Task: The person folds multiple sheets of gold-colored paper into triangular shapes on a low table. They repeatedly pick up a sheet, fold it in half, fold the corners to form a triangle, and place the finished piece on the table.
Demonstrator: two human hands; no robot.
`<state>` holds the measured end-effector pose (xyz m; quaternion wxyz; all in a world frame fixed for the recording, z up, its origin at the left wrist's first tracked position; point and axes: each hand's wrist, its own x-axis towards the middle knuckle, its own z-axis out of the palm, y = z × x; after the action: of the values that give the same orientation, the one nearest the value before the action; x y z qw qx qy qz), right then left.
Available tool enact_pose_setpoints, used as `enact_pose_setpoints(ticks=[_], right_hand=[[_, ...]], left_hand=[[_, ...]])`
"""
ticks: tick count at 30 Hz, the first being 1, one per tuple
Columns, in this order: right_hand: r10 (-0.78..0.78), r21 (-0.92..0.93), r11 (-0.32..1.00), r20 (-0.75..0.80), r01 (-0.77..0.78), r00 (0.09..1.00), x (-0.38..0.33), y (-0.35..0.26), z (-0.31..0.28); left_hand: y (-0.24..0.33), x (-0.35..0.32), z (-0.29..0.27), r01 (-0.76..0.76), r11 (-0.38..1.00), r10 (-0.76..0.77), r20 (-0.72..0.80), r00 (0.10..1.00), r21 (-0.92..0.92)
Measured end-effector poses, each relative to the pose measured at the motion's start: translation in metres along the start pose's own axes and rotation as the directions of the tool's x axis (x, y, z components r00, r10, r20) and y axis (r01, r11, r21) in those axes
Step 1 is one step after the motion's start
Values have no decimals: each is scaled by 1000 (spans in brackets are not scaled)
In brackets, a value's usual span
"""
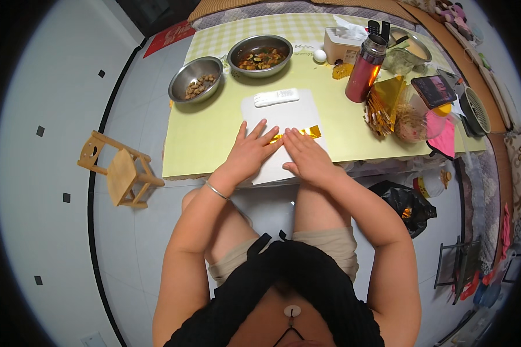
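gold foil strip (pixel 298 135) pressed flat on white sheet (pixel 283 115) under open left hand (pixel 250 151) and right hand (pixel 308 156), neither grasping; mid-fold, crease likely needs firm pressing.

On the counter (pixel 202 144), a board (pixel 283 115) lies in front of the person, with a folded foil strip (pixel 298 134) on it and a remote control (pixel 276 97) at its far edge. Behind the board stand two bowls (pixel 259 55), one left of the other. A flask (pixel 364 68) stands to the right, and a stool (pixel 121 173) sits on the floor to the counter's left.
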<state>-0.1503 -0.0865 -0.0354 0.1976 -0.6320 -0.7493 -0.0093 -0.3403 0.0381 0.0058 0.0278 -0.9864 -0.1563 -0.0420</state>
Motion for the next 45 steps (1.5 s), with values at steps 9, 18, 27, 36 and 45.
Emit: enact_pose_setpoints(ticks=[9,18,27,36,45], right_hand=[[27,-117,993,28,-23,999,-9,44,-26],[103,-222,975,470,4,876,50,19,-74],[89,-157,986,245,-51,965,51,38,-54],[572,415,792,-246,-448,783,34,67,-37],[498,765,625,-238,-155,834,18,83,-27]], left_hand=[[-13,-61,0,107,972,-108,7,994,-208],[20,20,-22,166,975,-137,-189,972,148],[29,65,-7,105,988,-102,-29,994,117],[-21,120,-69,319,944,-308,-119,944,84],[-38,57,-110,-80,797,-150,-324,934,-598]])
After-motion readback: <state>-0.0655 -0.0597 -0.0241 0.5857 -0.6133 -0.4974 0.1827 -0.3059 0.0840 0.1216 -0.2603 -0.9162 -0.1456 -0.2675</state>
